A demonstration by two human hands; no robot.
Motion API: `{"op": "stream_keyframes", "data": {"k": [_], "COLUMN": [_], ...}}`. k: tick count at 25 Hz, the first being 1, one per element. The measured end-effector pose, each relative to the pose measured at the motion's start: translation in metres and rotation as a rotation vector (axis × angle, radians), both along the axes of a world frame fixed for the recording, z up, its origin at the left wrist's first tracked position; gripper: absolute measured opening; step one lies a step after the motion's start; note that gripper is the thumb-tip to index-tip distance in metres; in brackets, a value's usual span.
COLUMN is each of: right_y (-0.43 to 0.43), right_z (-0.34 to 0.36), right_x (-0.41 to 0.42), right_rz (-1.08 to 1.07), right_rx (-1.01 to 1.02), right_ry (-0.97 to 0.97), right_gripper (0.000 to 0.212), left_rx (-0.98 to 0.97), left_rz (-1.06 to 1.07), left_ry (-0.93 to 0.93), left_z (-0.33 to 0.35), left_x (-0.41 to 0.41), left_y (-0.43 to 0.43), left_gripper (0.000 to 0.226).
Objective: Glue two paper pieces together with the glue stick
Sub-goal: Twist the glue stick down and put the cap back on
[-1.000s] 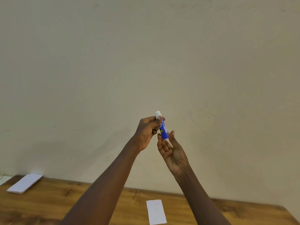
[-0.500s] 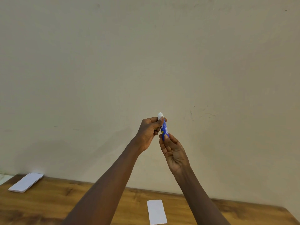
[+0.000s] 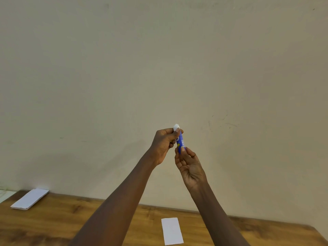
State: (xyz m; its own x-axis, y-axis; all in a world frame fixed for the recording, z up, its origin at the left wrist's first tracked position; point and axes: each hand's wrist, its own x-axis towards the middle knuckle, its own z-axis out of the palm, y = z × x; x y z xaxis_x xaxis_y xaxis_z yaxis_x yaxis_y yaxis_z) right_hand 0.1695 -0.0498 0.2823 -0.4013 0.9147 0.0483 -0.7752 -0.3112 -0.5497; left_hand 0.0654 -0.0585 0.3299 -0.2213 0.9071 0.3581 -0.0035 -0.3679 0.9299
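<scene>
The blue glue stick (image 3: 181, 142), white cap up, is held upright in the air before the wall. The left hand (image 3: 164, 145) has its grip closed on the top; the right hand (image 3: 189, 165) pinches the base. Below, one paper piece (image 3: 171, 230) lies on the bench (image 3: 53, 226), a paper stack (image 3: 29, 198) far left.

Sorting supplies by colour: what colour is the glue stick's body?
Blue, with a white top end; the glue stick shows in the head view.
</scene>
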Motion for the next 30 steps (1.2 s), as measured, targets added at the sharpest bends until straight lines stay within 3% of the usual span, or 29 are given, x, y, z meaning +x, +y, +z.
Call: {"op": "stream_keyframes", "data": {"k": [7,13,16,20,27,30], "right_y": [0.0006,0.0014,0.0014,0.0017,0.0009,0.0018], "right_z": [0.0051,0.0016,-0.0001,0.0048,0.0064,0.0037], "right_x": [0.0046,0.0034,0.0017,0.0077,0.0068,0.0055], "right_rz": [0.131,-0.012,-0.057,0.059,0.022,-0.048], "right_rx": [-0.077,0.006,0.013,-0.081,-0.018,0.037], "right_ry": [-0.06,-0.008,-0.02,-0.077,-0.027,-0.067], "right_gripper": [0.043,0.01,0.009,0.049,0.012,0.012], "left_rx": [0.008,0.01,0.008,0.011,0.018,0.019], "left_rz": [-0.025,-0.016,-0.004,-0.023,-0.017,-0.012], "left_ry": [-0.024,-0.004,0.01,-0.017,-0.025,-0.017], "left_z": [-0.0002,-0.0001,-0.0007,-0.0002,0.0029,0.0016], "left_x": [0.0044,0.0076,0.009,0.0065,0.0065,0.007], "left_y": [0.0006,0.0014,0.0019,0.0007,0.0013,0.0011], "left_gripper": [0.021,0.022,0.02,0.02,0.022,0.023]}}
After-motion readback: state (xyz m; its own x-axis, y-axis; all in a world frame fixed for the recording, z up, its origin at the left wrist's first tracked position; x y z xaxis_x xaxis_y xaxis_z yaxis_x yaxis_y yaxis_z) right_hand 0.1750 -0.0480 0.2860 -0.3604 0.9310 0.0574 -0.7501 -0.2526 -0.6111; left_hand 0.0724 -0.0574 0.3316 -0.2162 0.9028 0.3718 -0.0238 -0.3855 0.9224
